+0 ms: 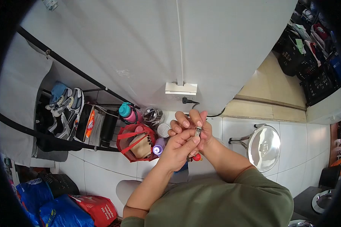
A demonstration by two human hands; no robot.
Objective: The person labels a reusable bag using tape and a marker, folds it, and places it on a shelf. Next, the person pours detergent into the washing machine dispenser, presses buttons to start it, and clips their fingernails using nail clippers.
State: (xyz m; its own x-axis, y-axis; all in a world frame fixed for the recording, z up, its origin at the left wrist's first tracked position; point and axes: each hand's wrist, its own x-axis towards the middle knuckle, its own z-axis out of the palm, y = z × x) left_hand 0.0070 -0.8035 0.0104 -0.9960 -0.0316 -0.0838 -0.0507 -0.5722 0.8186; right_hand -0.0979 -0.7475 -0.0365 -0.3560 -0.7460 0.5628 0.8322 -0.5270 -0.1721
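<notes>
My left hand [180,148] is closed, thumb and index finger pinching a small silver item [198,131] that looks like a nail clipper. Facing it, my right hand [201,130] has its fingers bent and apart, their nails showing. The silver piece lies against the fingers of this right hand; the exact contact is too small to make out. Below the hands hangs a small red round charm [196,157], partly hidden by my left hand; whether it is joined to the silver item I cannot tell.
A red tote bag [122,144] stands left of my hands, near a teal-lidded bottle [127,112] and a purple bottle [158,146]. Grey sneakers [71,113] sit on a rack. A plug [185,100] is in the wall outlet. A round steel stool [264,147] stands right.
</notes>
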